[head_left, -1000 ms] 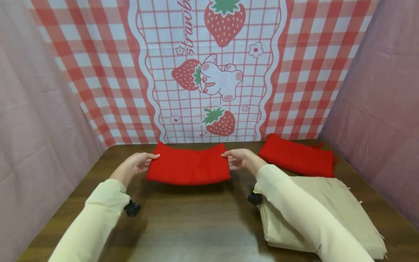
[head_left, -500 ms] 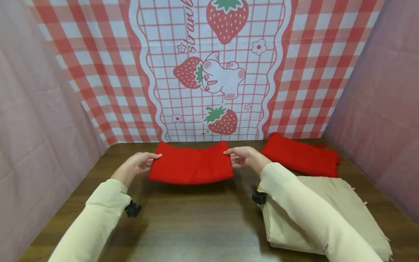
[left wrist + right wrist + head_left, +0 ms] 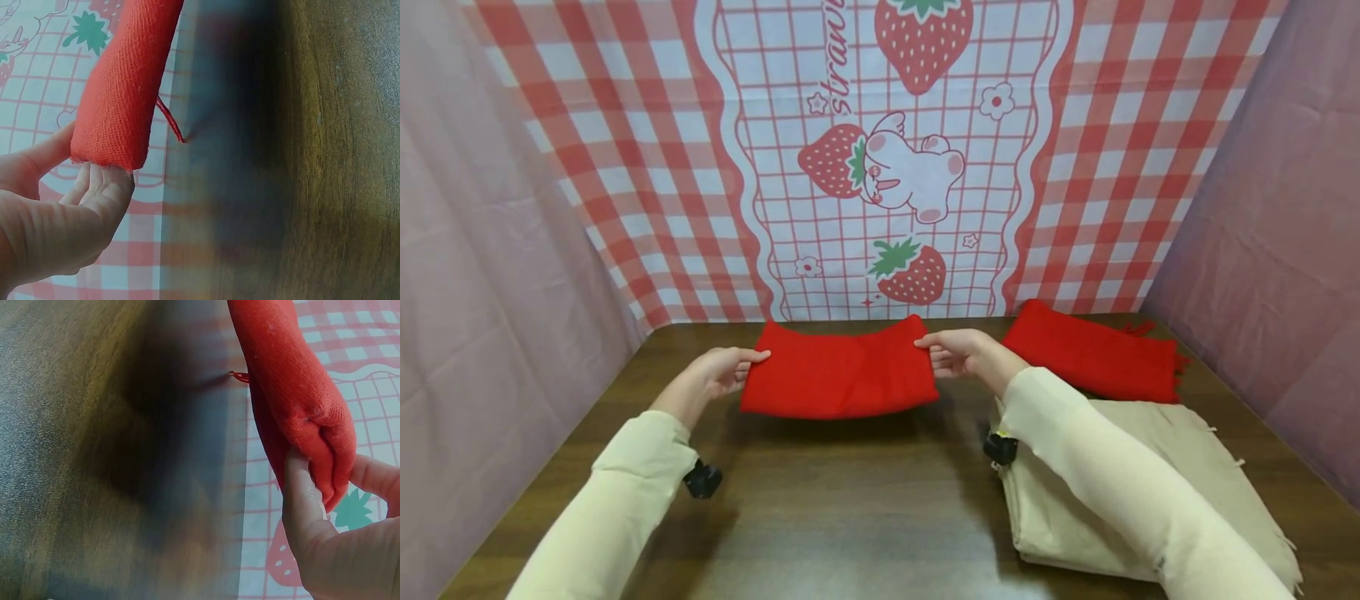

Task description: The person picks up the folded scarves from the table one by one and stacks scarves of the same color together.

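Observation:
A folded red cloth [image 3: 842,375], possibly a scarf, is held up by both hands over the wooden table, sagging slightly in the middle. My left hand [image 3: 718,375] pinches its left end, thumb on top and fingers underneath. At the opposite end my right hand [image 3: 966,354] pinches the cloth the same way. The left wrist view shows the cloth's knitted edge [image 3: 112,112] between thumb and fingers, with a thin red strand hanging below. Layered folds [image 3: 319,437] bunch at the fingers in the right wrist view.
Another folded red cloth [image 3: 1093,350] with fringed ends lies at the back right of the table [image 3: 850,500]. In front of it is a folded beige cloth [image 3: 1150,475], partly under the right forearm. A strawberry-print curtain [image 3: 880,167] stands behind, with pink drapes [image 3: 1262,208] at the sides.
The held red cloth and right hand have shifted slightly right and up in the view. The background also shifts a little. Both hands keep their grip.

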The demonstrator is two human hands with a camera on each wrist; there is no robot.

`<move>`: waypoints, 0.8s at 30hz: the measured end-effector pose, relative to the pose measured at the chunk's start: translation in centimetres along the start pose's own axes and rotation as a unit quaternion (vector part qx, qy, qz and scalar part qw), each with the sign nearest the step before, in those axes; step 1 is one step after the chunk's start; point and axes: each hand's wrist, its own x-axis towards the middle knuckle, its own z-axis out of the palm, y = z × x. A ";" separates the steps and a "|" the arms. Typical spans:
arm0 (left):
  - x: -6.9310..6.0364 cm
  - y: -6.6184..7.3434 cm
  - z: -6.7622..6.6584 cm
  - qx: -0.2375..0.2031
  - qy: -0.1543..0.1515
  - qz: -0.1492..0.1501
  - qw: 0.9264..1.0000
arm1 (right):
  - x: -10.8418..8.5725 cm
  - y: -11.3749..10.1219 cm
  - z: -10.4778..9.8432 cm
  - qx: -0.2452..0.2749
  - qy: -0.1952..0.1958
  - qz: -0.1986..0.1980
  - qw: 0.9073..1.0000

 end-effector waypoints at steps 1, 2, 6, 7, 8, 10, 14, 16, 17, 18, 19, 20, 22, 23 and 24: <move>0.0 0.0 0.0 -0.001 0.000 0.000 1.000 | 0.0 0.0 0.0 0.000 0.001 0.001 1.000; -0.1 -0.1 0.0 -0.003 0.000 0.000 1.000 | 0.0 0.0 0.0 -0.001 -0.001 0.001 1.000; -0.3 -0.3 0.1 -0.008 -0.007 -0.002 1.000 | -0.2 0.3 -0.2 -0.005 -0.007 -0.002 1.000; -0.4 -0.4 0.1 -0.008 -0.010 -0.003 1.000 | -0.3 0.3 -0.2 -0.006 -0.010 -0.002 1.000; -0.4 -0.4 0.1 -0.009 -0.011 -0.003 1.000 | -0.3 0.4 -0.3 -0.006 -0.012 -0.003 1.000; -0.5 -0.5 0.1 -0.008 -0.014 -0.003 1.000 | -0.4 0.5 -0.4 -0.003 -0.019 -0.005 1.000; -0.7 -0.7 0.2 -0.010 -0.011 0.001 1.000 | -0.7 0.7 -0.5 0.006 -0.025 -0.005 1.000; -0.8 -0.8 0.2 -0.013 -0.011 0.004 1.000 | -0.8 0.7 -0.4 0.006 -0.024 -0.005 1.000; -0.9 -0.8 0.2 -0.014 -0.012 0.004 1.000 | -0.9 0.8 -0.4 0.007 -0.023 -0.005 1.000; -1.0 -0.8 0.3 -0.015 -0.012 0.005 1.000 | -0.9 0.8 -0.4 0.004 -0.024 -0.007 1.000; -1.1 -0.8 0.3 -0.016 -0.012 0.006 1.000 | -1.0 0.9 -0.3 0.001 -0.026 -0.009 1.000; -1.2 -0.9 0.3 -0.016 -0.012 0.007 1.000 | -1.0 0.9 -0.4 -0.001 -0.027 -0.010 1.000; -1.4 -1.0 0.3 -0.019 -0.016 0.011 1.000 | -1.2 1.0 -0.4 -0.003 -0.032 -0.013 0.999; -1.6 -1.1 0.3 -0.021 -0.019 0.013 1.000 | -1.2 1.0 -0.4 -0.003 -0.034 -0.014 0.999; -1.8 -1.2 0.2 -0.023 -0.022 0.014 0.999 | -1.2 1.1 -0.4 -0.003 -0.037 -0.014 0.999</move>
